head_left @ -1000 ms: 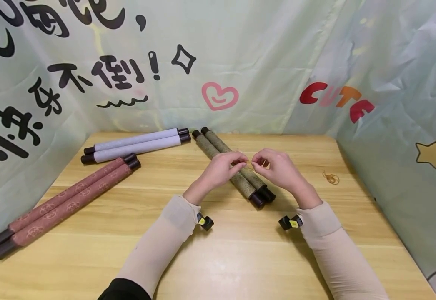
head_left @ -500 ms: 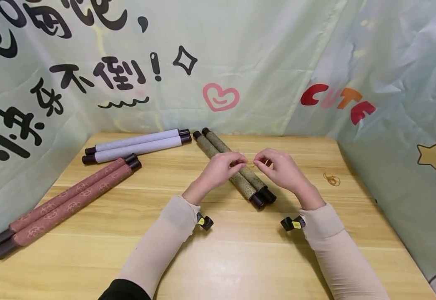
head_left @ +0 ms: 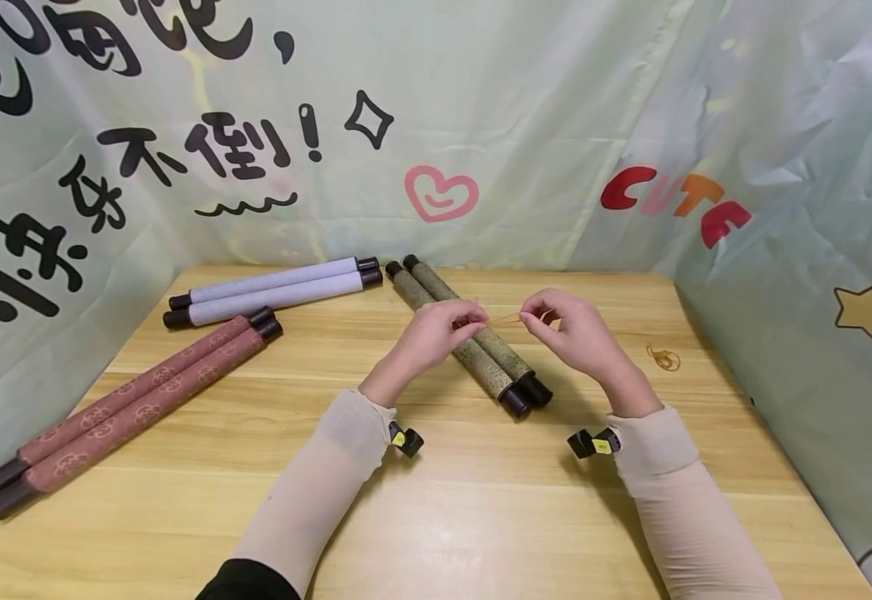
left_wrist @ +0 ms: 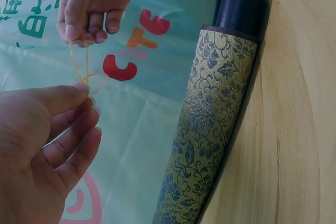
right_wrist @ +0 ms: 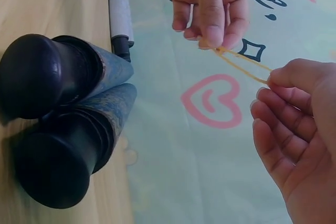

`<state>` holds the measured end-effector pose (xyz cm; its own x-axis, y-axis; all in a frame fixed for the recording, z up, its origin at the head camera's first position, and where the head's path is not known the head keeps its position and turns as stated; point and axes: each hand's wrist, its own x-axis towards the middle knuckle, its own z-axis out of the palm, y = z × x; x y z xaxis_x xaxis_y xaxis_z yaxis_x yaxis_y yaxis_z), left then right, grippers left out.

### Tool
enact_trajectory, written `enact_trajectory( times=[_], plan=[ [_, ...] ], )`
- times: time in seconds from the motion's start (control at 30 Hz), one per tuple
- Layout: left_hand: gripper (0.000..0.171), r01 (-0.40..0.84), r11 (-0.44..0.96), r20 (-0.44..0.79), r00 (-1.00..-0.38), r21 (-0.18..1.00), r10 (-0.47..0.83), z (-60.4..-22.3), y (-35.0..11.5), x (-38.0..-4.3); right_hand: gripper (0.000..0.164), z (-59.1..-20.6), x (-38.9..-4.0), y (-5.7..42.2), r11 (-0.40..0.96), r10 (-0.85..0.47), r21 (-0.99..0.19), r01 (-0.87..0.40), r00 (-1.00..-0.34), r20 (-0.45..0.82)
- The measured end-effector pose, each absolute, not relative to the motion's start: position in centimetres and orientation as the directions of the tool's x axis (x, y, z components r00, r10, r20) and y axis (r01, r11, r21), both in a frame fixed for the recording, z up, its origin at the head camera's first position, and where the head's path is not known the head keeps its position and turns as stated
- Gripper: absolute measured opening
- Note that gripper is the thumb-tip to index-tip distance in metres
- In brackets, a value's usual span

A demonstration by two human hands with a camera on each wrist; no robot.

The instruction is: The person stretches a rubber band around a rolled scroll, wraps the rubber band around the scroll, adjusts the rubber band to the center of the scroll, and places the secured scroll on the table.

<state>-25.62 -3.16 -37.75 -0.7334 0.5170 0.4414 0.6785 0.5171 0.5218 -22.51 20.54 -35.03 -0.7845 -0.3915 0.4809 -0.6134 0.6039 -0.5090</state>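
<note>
A thin yellow-orange cord (right_wrist: 244, 61) is stretched as a narrow loop between the two hands. The left hand (head_left: 436, 333) pinches one end between thumb and forefinger, where a small knot or gathered bit shows in the left wrist view. The right hand (head_left: 573, 332) pinches the other end the same way, its remaining fingers loosely bent. Both hands are raised above a green-gold patterned scroll (head_left: 484, 367), rolled from both ends into two rods with black knobs. In the left wrist view the scroll's floral brocade (left_wrist: 210, 103) lies beside the left hand.
Left on the wooden table (head_left: 451, 517) lie a pale lavender scroll (head_left: 278, 296) at the back and a reddish-brown scroll (head_left: 143, 400) nearer the edge. A small coiled cord (head_left: 663, 358) rests at the right. A printed cloth backdrop (head_left: 526, 125) encloses the table's back and sides.
The hands have drawn apart, the right one moving right and slightly up, the left slightly left. The cord between them is now pulled out longer. The scrolls have stayed put.
</note>
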Motion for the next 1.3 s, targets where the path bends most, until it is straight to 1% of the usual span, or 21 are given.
enact_trajectory(
  times=[0.13, 0.3, 0.37, 0.47, 0.6, 0.7, 0.8, 0.97, 1.07, 1.13, 1.3],
  plan=[
    [0.015, 0.670, 0.532, 0.431, -0.742, 0.518, 0.514, -37.7, -3.3, -25.6, 0.005, -34.8, -22.4, 20.6, 0.567, -0.350, -0.567, -0.597, -0.798, 0.490],
    [0.018, 0.650, 0.552, 0.410, -0.759, 0.522, 0.505, -37.6, -3.3, -25.6, 0.006, -34.4, -22.2, 20.5, 0.460, -0.289, -0.659, -0.595, -0.802, 0.523],
    [0.020, 0.640, 0.543, 0.396, -0.766, 0.544, 0.506, -37.5, -3.3, -25.5, 0.005, -34.3, -22.1, 20.5, 0.437, -0.279, -0.678, -0.591, -0.806, 0.522],
    [0.027, 0.629, 0.515, 0.373, -0.770, 0.582, 0.518, -37.3, -3.1, -25.2, 0.004, -34.4, -22.1, 20.3, 0.457, -0.296, -0.670, -0.585, -0.811, 0.505],
    [0.036, 0.630, 0.461, 0.361, -0.757, 0.625, 0.545, -37.1, -2.8, -24.9, 0.004, -34.7, -22.0, 19.8, 0.494, -0.333, -0.643, -0.585, -0.810, 0.482],
    [0.042, 0.636, 0.393, 0.380, -0.740, 0.664, 0.555, -37.2, -2.7, -24.7, 0.004, -34.8, -22.0, 19.6, 0.516, -0.339, -0.628, -0.582, -0.812, 0.475],
    [0.046, 0.623, 0.269, 0.409, -0.722, 0.734, 0.558, -37.4, -2.6, -24.7, 0.004, -34.9, -22.0, 19.6, 0.533, -0.336, -0.619, -0.576, -0.816, 0.471],
    [0.048, 0.555, 0.056, 0.431, -0.701, 0.830, 0.568, -37.7, -2.5, -24.7, 0.005, -34.9, -22.0, 19.8, 0.568, -0.327, -0.603, -0.561, -0.826, 0.460],
    [0.046, 0.526, -0.001, 0.429, -0.691, 0.850, 0.582, -37.6, -2.6, -24.6, 0.006, -34.7, -22.0, 20.0, 0.589, -0.318, -0.590, -0.552, -0.830, 0.459],
    [0.037, 0.523, -0.002, 0.419, -0.681, 0.853, 0.600, -37.6, -2.7, -24.5, 0.006, -34.6, -22.0, 20.1, 0.593, -0.315, -0.585, -0.553, -0.828, 0.464],
    [0.015, 0.592, 0.132, 0.400, -0.675, 0.795, 0.620, -37.4, -2.7, -24.4, 0.005, -34.4, -21.9, 20.3, 0.595, -0.313, -0.576, -0.561, -0.822, 0.476]
  ],
)
